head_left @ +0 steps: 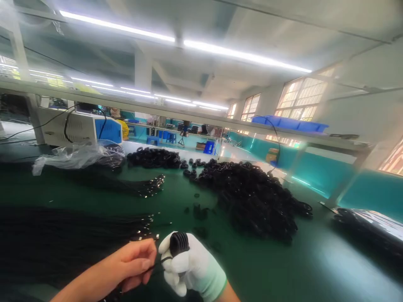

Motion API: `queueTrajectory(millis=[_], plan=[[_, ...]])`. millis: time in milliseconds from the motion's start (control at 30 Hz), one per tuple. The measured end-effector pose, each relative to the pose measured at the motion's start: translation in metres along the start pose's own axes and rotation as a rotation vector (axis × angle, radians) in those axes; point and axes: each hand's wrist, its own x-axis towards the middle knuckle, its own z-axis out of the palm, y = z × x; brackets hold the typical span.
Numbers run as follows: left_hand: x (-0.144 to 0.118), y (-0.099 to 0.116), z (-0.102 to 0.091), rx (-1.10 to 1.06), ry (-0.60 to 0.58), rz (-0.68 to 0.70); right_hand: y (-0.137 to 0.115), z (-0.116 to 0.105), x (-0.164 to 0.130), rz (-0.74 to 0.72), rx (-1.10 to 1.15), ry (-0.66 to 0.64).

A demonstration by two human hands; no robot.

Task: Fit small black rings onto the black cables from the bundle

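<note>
My right hand, in a white glove, grips a small ribbed black rubber part between thumb and fingers. My bare left hand pinches a thin black cable whose end meets that part. Both hands are low at the near edge of the green table. A bundle of black cables with metal tips lies just left of my hands. A second cable bundle lies farther back.
A large heap of black rubber parts covers the table's middle right, with a smaller heap behind it. A clear plastic bag and a white and blue machine stand at the back left. A blue bin sits on the overhead shelf.
</note>
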Motion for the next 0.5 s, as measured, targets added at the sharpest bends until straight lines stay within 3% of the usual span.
queueTrajectory(millis=[200,367,500], plan=[[-0.007,0.023,0.005,0.561,-0.077,-0.044,0.001,0.004,-0.006,0.014,-0.133,0.116],[-0.014,0.039,0.007,0.795,0.167,-0.020,-0.004,0.009,-0.005,0.050,-0.418,0.323],[-0.013,0.034,0.006,0.780,0.244,0.025,-0.001,0.012,0.000,0.167,-0.518,0.272]])
